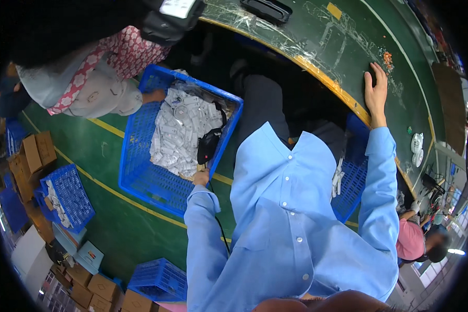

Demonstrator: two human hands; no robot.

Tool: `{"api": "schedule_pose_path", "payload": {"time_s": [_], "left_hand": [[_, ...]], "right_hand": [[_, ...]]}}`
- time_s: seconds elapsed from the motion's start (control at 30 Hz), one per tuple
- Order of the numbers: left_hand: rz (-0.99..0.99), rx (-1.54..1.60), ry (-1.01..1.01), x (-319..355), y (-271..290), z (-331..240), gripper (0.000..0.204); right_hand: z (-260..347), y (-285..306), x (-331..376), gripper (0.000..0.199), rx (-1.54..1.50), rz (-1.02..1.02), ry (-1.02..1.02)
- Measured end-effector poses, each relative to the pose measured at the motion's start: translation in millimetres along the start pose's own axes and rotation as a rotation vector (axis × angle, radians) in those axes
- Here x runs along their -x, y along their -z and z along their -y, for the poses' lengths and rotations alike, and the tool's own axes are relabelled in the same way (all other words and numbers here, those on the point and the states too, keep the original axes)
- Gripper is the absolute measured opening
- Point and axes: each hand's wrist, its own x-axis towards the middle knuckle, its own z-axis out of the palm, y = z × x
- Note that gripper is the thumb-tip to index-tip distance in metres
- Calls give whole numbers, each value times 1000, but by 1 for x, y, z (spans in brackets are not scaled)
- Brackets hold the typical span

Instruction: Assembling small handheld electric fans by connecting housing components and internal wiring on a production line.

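My left hand (200, 178) is at the near right side of a large blue plastic crate (132, 174), its fingers curled in beside a small tan piece. What they hold, if anything, is too small to make out. Many small white plastic parts (179, 130) fill the crate's clear liner. A black pouch-like thing (209, 146) with a strap lies on them, close to my left hand. Resting flat with fingers apart, my right hand (377, 99) touches the green tabletop (322, 39). Small orange bits (387, 60) lie just beyond its fingertips.
Across the crate, a co-worker in patterned clothing has a hand (153, 96) at its far rim. A black tray (268, 9) and white round parts (416, 148) sit on the table. Another blue crate (351, 187) stands under it. Crates and cardboard boxes (101, 286) line the left floor.
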Motion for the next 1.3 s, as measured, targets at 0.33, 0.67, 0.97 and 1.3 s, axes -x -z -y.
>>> {"api": "schedule_pose_path", "payload": {"time_s": [0.33,0.67,0.97,1.3], "left_hand": [[-183,51,-139,9,2,-9,35],[-107,-98,-178,-13,2,-37,41],[80,-138,-334,-58,-14,-42,49],[156,-88,-141,38,51,-93,63]], "right_hand": [[4,-1,-1,37,2,-14,7],[-4,-4,0,37,28,-43,5],[-5,3,1,37,38,-11,-4],[-16,-11,14,36,10,19,-37]]}}
